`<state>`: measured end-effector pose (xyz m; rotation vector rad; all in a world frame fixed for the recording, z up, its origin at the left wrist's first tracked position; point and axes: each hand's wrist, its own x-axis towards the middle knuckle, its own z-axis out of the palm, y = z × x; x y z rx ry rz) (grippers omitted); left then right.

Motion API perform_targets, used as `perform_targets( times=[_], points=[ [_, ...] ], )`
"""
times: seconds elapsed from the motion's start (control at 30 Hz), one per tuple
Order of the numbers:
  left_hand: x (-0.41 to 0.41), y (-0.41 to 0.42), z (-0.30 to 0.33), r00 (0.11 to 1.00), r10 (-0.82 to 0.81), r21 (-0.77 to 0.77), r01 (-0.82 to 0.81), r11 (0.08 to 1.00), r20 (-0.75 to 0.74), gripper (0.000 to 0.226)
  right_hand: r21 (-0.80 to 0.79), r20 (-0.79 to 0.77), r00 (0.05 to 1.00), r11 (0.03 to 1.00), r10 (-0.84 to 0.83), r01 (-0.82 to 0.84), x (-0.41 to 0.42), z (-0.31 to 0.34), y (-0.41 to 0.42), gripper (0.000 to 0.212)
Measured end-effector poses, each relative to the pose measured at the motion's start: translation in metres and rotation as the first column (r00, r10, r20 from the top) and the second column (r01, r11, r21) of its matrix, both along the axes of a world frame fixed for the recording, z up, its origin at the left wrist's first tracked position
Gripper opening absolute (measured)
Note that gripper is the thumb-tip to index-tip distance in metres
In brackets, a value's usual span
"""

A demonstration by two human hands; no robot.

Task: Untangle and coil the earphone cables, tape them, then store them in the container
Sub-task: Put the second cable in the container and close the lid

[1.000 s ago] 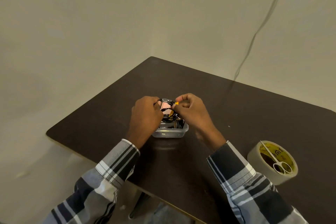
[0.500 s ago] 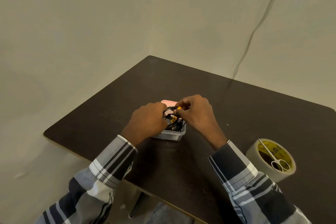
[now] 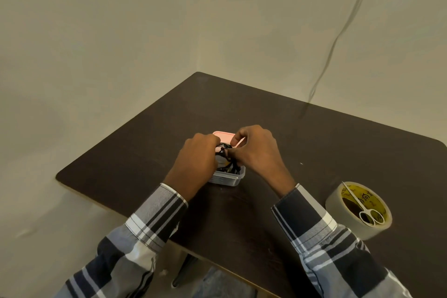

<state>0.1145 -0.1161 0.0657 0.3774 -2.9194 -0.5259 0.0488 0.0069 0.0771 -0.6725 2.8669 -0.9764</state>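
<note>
The head view looks down on a dark brown counter (image 3: 338, 152) set against a pale wall, with both forearms in plaid sleeves reaching in from the bottom edge. A small clear plastic container (image 3: 231, 179) stands near the middle of the counter, and a pink lid (image 3: 223, 133) lies just behind it, partly hidden by the hands. A tangle of black earphone cables (image 3: 229, 164) sits in the container, and strands rise out of it to the fingers above.

The left hand (image 3: 197, 161) hovers over the container's left side with its fingers curled — the fingertips close on the top of the cable bundle. The right hand (image 3: 257, 150) is above the container's right side, thumb and forefinger pinching the same bundle at the point where the two hands meet. The exact run of the strands between the fingers is too small to make out.

Well apart, toward the right edge of the counter, a roll of clear tape (image 3: 358, 210) lies flat, its yellow printed core facing up. A small pair of scissors (image 3: 362, 208) rests across the top of the roll — the white loop handles point toward the person, the blades away.
</note>
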Motion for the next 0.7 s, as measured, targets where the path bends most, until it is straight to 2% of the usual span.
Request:
perform_targets(
  times=[0.2,0.33,0.4,0.5,0.6,0.7],
  points=[
    [0.000,-0.006,0.003,0.999,-0.026,-0.057,0.027,0.998,0.031,0.026,0.175,-0.146,0.987,0.984,0.070,-0.044,0.000,0.000,0.005,0.014],
    [-0.001,-0.006,0.004,0.999,0.014,-0.146,-0.009,0.989,0.035,0.021,0.213,-0.199,0.975,0.976,0.095,-0.052,0.001,-0.004,0.009,0.019],
    [-0.002,-0.007,0.004,0.996,0.022,-0.134,-0.009,0.991,0.092,0.020,0.219,-0.259,0.961,0.975,0.099,-0.042,0.001,-0.009,0.011,0.019],
    [-0.003,-0.015,-0.001,0.994,0.019,0.019,-0.021,1.000,0.105,0.015,0.215,-0.261,0.961,0.976,0.091,-0.034,0.002,-0.017,0.012,0.020],
    [0.000,-0.024,-0.011,0.998,0.018,0.174,-0.006,0.985,-0.064,0.009,0.229,-0.258,0.963,0.973,0.077,-0.017,0.001,-0.024,0.012,0.023],
    [0.004,-0.025,-0.021,0.970,0.037,0.401,0.065,0.914,-0.241,0.005,0.102,-0.180,0.983,0.995,0.027,-0.008,-0.007,-0.022,0.020,0.015]
  ],
)
